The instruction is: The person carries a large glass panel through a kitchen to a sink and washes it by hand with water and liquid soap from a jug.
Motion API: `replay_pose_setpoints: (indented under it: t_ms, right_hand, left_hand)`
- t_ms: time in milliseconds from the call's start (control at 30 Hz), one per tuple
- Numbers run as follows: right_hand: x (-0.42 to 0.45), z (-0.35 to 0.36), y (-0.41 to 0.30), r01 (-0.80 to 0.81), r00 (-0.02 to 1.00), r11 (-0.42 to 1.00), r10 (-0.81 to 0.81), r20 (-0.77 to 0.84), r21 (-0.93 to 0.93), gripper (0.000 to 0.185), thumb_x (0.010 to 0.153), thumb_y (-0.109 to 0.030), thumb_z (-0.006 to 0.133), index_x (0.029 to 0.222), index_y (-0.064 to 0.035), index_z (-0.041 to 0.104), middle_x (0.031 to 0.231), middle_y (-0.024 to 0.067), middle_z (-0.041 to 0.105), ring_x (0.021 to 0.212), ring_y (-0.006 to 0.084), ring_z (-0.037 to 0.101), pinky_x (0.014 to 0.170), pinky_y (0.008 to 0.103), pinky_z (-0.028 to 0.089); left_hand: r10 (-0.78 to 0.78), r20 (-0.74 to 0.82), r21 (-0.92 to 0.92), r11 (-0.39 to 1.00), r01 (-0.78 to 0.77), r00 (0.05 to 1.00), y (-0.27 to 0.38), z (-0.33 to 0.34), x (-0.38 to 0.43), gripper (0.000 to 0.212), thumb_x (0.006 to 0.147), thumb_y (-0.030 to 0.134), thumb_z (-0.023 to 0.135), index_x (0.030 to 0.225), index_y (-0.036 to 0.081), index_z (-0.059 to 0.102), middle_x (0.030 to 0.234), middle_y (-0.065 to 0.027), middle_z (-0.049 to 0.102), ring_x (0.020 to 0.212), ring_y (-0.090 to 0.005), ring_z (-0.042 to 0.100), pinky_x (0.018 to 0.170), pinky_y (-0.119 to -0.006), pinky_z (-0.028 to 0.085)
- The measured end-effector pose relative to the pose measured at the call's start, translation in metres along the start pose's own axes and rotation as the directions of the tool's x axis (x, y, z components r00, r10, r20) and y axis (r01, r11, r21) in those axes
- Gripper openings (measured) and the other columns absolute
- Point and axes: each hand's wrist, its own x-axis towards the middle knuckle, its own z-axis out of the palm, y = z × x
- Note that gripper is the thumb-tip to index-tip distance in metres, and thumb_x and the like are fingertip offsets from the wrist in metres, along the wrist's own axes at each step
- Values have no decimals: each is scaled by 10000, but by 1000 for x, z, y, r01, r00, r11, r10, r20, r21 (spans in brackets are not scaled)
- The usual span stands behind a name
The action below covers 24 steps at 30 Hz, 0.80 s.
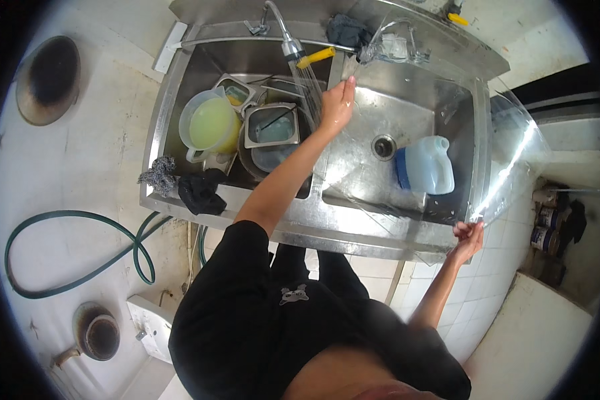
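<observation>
Both hands hold a large clear plastic sheet (512, 145) stretched over the right-hand sink basin (352, 125). My left hand (338, 104) pinches its edge near the divider between the two basins. Beyond the basin's front right corner, my right hand (469, 242) grips another edge. The sheet is transparent, so its full outline is hard to make out. Just left of my left hand, water streams from a spray faucet (292, 49) with a yellow lever (317, 57). Under the sheet's span, a translucent jug with a blue base (427, 165) lies in the right basin beside the drain (383, 147).
In the left basin stand a plastic pitcher (210, 122) of yellowish liquid and metal pans (271, 126). A steel scourer (158, 176) and black cloth (202, 191) lie on the front left rim. Dark cloth (349, 31) sits at the back. A green hose (55, 215) loops at left.
</observation>
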Motion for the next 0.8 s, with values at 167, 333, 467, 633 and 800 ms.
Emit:
replay_pose_setpoints:
  t_ms: [167, 333, 467, 633, 800]
  right_hand:
    - [26, 38, -12, 248, 895, 969, -235, -379, -14, 552, 964, -509, 368, 606, -89, 385, 506, 33, 405, 475, 150, 388, 491, 284, 350]
    - [64, 87, -13, 291, 806, 941, -142, -575, 176, 628, 967, -572, 230, 531, -121, 275, 486, 13, 306, 494, 169, 329, 555, 317, 358]
    - [59, 140, -11, 360, 818, 729, 54, -573, 582, 410, 920, -335, 345, 596, -84, 345, 622, 56, 444, 586, 169, 399, 652, 312, 403]
    - [86, 135, 92, 328, 922, 542, -361, -138, 773, 245, 757, -205, 366, 566, -70, 440, 577, 82, 464, 640, 211, 491, 746, 320, 437]
    - [55, 161, 53, 211, 959, 378, -257, -117, 901, 246, 722, -188, 370, 503, -82, 410, 591, 106, 524, 710, 242, 544, 872, 346, 411]
  left_hand:
    - [-10, -143, -423, 904, -52, 990, 47, -18, 1, 589, 975, 451, 397, 591, 5, 431, 483, -49, 384, 464, -122, 376, 455, -325, 311]
    - [-70, -393, -580, 793, -188, 917, 71, -40, 7, 567, 965, 519, 359, 553, 130, 332, 523, 47, 315, 467, -71, 277, 433, -270, 182]
    - [0, -436, -660, 679, -320, 900, 41, -83, -5, 376, 872, 265, 443, 547, 124, 318, 552, 42, 311, 491, -83, 290, 453, -263, 202]
    - [115, -366, -683, 641, -351, 923, 30, -133, -42, 210, 700, 217, 447, 553, 103, 350, 596, -26, 372, 588, -130, 356, 563, -263, 274]
    - [184, -297, -818, 458, -349, 937, 0, -161, -70, 220, 658, 256, 459, 680, 40, 495, 823, -119, 513, 903, -196, 464, 880, -310, 314]
